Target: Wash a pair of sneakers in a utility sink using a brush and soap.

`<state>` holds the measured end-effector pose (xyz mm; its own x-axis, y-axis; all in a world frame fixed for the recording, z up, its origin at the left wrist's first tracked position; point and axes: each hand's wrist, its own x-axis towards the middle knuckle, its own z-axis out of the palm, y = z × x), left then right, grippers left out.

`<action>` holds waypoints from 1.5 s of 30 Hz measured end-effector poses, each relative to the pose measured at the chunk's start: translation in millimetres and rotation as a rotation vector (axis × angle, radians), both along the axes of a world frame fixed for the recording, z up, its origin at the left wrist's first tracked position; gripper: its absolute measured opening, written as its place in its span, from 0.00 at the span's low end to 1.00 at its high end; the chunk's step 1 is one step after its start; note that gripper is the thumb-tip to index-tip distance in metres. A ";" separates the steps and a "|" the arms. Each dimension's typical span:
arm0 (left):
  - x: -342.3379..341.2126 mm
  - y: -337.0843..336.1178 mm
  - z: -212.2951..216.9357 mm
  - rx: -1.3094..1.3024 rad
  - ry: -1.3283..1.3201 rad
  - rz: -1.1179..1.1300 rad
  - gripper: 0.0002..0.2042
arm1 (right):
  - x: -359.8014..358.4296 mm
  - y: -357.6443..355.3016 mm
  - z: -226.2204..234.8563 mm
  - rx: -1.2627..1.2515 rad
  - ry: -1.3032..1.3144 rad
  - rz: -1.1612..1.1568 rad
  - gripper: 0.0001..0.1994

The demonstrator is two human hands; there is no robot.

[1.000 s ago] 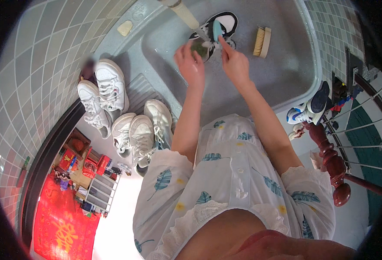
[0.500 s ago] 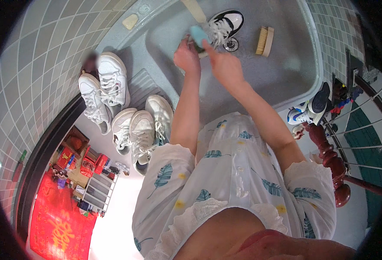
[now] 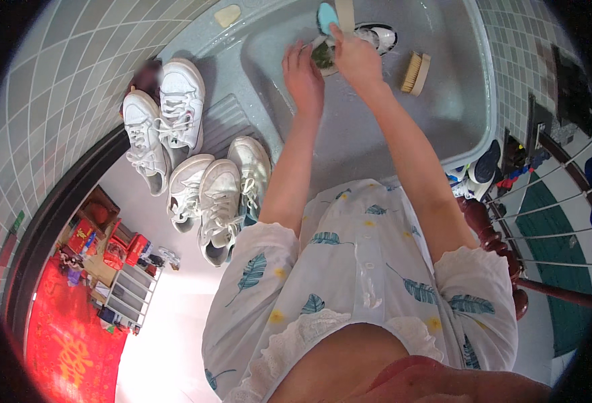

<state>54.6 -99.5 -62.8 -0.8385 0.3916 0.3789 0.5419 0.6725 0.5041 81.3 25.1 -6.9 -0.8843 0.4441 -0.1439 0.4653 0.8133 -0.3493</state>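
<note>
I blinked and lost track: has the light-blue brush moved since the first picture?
Yes, leftward: a second ago the light-blue brush was right of the tap spout; now it is left of it.

Two hands [image 3: 302,80], one sink [image 3: 453,124], one black-and-white shoe [image 3: 380,35], two brushes [image 3: 417,74], five white shoes [image 3: 181,101], one soap bar [image 3: 227,15]

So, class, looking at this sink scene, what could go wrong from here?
The nearest white shoe sits close to the left forearm, so a sideways swing might knock it. The blue brush may slip from the right grip, since the sink looks wet. The pale bar, perhaps soap, lies on the sink's rim, where a bump could send it sliding.
</note>
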 end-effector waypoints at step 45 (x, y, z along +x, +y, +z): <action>47.2 50.6 -4.2 -0.391 -0.227 -0.610 0.12 | 87.6 11.1 -56.1 -0.678 0.196 -0.853 0.19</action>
